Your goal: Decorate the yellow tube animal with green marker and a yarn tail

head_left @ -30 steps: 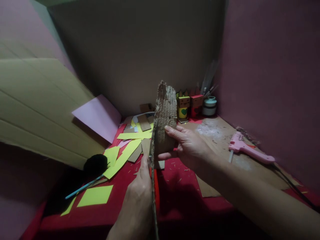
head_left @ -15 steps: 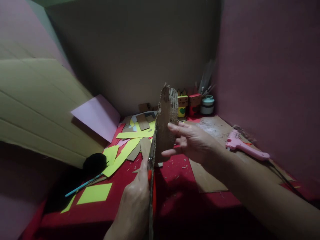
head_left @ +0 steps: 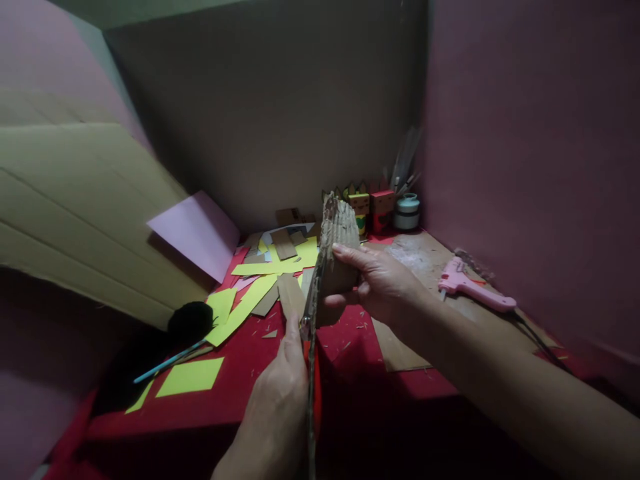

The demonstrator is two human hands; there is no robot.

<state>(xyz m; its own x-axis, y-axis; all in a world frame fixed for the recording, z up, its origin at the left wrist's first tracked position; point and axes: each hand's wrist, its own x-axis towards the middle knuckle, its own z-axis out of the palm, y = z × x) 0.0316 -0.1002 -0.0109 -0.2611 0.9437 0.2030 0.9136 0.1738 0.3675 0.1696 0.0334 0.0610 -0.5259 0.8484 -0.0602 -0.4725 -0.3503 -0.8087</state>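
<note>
A piece of torn corrugated cardboard (head_left: 341,230) stands nearly edge-on in front of me, its ragged top pointing away. My right hand (head_left: 377,280) pinches its right side, thumb on the ribbed face and fingers beneath. On the left, my left hand (head_left: 283,380) is closed around scissors (head_left: 319,383) with red handles, mostly hidden behind the board's edge. The scissors' metal pivot shows close to the left fingertips, and the blades lie along the cardboard's edge.
Yellow paper (head_left: 190,377) and cardboard scraps cover the red cloth (head_left: 235,393) at left, near black yarn (head_left: 191,321) and a blue stick (head_left: 167,363). A pink glue gun (head_left: 477,287) lies right. Small box figures (head_left: 383,210) and a jar (head_left: 407,212) stand behind.
My right hand has shifted its hold on the cardboard, whose top now sits lower and shows more of its ribbed face. The view has shifted slightly.
</note>
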